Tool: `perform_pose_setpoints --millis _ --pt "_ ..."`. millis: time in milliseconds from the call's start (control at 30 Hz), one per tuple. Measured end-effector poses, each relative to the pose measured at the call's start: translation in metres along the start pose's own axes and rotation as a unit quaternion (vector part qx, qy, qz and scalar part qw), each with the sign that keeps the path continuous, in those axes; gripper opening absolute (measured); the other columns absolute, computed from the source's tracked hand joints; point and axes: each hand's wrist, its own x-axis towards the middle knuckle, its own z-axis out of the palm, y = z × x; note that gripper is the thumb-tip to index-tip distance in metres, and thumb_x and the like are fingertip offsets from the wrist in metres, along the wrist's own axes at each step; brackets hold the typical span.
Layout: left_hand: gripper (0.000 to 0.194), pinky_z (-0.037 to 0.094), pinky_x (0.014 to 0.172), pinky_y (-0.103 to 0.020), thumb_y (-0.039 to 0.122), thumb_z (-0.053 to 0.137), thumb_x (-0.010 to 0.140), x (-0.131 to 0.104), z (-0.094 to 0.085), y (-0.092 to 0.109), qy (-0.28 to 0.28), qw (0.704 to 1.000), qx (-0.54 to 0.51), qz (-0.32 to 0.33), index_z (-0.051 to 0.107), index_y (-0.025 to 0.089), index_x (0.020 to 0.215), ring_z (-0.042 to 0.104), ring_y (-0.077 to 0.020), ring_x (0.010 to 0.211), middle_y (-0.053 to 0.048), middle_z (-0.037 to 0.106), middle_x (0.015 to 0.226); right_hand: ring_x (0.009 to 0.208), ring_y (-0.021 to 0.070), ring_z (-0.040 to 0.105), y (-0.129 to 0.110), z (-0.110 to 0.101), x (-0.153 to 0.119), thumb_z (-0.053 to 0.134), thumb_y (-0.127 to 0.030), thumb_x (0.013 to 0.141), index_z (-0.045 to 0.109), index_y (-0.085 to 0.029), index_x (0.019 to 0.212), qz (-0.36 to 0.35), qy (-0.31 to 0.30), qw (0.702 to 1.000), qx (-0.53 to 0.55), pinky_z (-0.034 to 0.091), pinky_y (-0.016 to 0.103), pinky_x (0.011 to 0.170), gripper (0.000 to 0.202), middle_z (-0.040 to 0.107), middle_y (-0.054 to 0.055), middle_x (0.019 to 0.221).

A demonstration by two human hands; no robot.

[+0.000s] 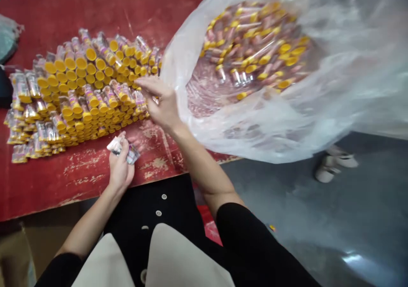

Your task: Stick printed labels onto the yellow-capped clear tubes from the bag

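My left hand [119,168] is closed around a small bunch of crumpled printed plastic wrappers [132,154], low over the table's front part. My right hand [161,102] is at the right end of a stack of small clear tubes with yellow caps [95,72]. Its fingers reach out toward the stack, with a gap between them and the thumb; no tube shows clearly in it. The stacked tubes lie in layers, most with their yellow ends facing me, and carry printed wrappers. Beside my right forearm, a large clear plastic bag [270,138] gapes, holding many loose yellow-capped tubes [255,44].
The red table [153,6] has worn, scratched paint near its front edge. At the far left is a pale green bundle [8,38]. Light shoes [334,163] show on the grey floor [302,206] at right. A cardboard box [47,231] sits below the table.
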Motion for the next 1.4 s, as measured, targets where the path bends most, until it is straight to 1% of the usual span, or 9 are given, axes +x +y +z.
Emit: perform_pose_setpoints --millis 167,300,400,533,600,700,967,1100,1400 --pt "0.042 0.06 0.073 -0.023 0.026 0.096 0.059 -0.008 0.003 -0.024 0.004 0.995 0.02 -0.102 0.068 0.015 0.088 0.073 -0.0116 0.072 0.0 0.075 0.081 0.116 0.0154 0.066 0.107 -0.115 0.035 0.056 -0.012 0.092 0.066 -0.005 0.091 0.29 0.074 0.92 -0.253 0.049 0.026 0.097 0.012 0.066 0.021 0.128" --pt "0.042 0.06 0.071 -0.024 0.025 0.097 0.055 -0.006 0.025 -0.033 -0.007 0.99 0.03 -0.135 0.067 0.014 0.082 0.071 -0.0112 0.068 0.001 0.072 0.074 0.117 0.0137 0.064 0.145 -0.15 0.039 0.058 -0.013 0.085 0.057 -0.002 0.075 0.348 0.061 0.894 -0.275 0.043 0.023 0.09 0.015 0.054 0.036 0.137" --pt "0.035 0.057 0.074 -0.022 0.022 0.094 0.061 -0.001 0.038 -0.033 -0.009 0.992 0.02 -0.124 0.067 0.014 0.081 0.068 -0.0088 0.068 0.003 0.07 0.072 0.119 0.0156 0.063 0.117 -0.146 0.015 0.067 -0.014 0.078 0.061 -0.002 0.079 0.33 0.054 0.907 -0.257 0.043 0.026 0.089 0.013 0.06 0.028 0.134" --pt "0.025 0.051 0.074 -0.019 0.013 0.087 0.069 -0.001 0.046 -0.036 0.048 0.996 -0.023 -0.067 0.066 0.015 0.081 0.064 -0.0056 0.066 0.006 0.068 0.073 0.087 0.0083 0.064 0.021 -0.114 -0.055 0.075 -0.031 0.081 0.071 -0.014 0.095 0.24 0.017 0.97 -0.014 0.047 0.025 0.076 0.022 0.072 0.005 0.098" --pt "0.02 0.049 0.077 -0.02 0.013 0.084 0.074 -0.006 0.049 -0.04 0.051 0.996 -0.042 -0.053 0.065 0.015 0.08 0.064 -0.0059 0.068 0.006 0.068 0.075 0.074 0.0081 0.061 -0.029 -0.088 -0.095 0.08 -0.04 0.078 0.072 -0.018 0.093 0.252 -0.03 0.958 0.137 0.05 0.024 0.071 0.028 0.069 0.001 0.082" --pt "0.015 0.049 0.079 -0.023 0.015 0.081 0.079 -0.016 0.048 -0.043 0.028 0.997 -0.052 -0.053 0.066 0.014 0.081 0.065 -0.0073 0.071 0.003 0.069 0.078 0.07 0.0092 0.059 -0.075 -0.05 -0.137 0.083 -0.044 0.075 0.07 -0.019 0.084 0.297 0.016 0.925 0.237 0.05 0.025 0.067 0.029 0.066 -0.001 0.078" --pt "0.039 0.045 0.064 -0.018 0.023 0.094 0.062 -0.028 0.033 -0.041 0.063 0.996 -0.033 0.049 0.056 0.015 0.069 0.057 -0.0041 0.057 0.008 0.059 0.064 0.052 0.0055 0.042 -0.097 -0.026 -0.154 0.074 -0.056 0.082 0.058 -0.019 0.068 0.349 0.065 0.894 0.273 0.037 0.021 0.051 0.043 0.05 -0.005 0.058" --pt "0.04 0.047 0.062 -0.019 0.029 0.095 0.06 -0.03 0.029 -0.037 0.065 0.997 -0.035 0.012 0.062 0.015 0.077 0.061 -0.0063 0.06 0.005 0.067 0.071 0.062 0.0085 0.056 -0.102 -0.037 -0.163 0.072 -0.061 0.081 0.063 -0.026 0.103 0.357 0.079 0.848 0.384 0.047 0.021 0.054 0.042 0.057 -0.003 0.074" --pt "0.027 0.054 0.075 -0.024 0.031 0.087 0.073 -0.036 0.021 -0.042 0.059 0.997 0.02 -0.045 0.065 0.017 0.081 0.071 -0.0142 0.081 0.002 0.07 0.076 0.092 0.0177 0.066 -0.112 -0.06 -0.186 0.068 -0.061 0.085 0.063 -0.031 0.117 0.224 0.159 0.934 0.229 0.059 0.035 0.084 0.044 0.064 0.004 0.102"
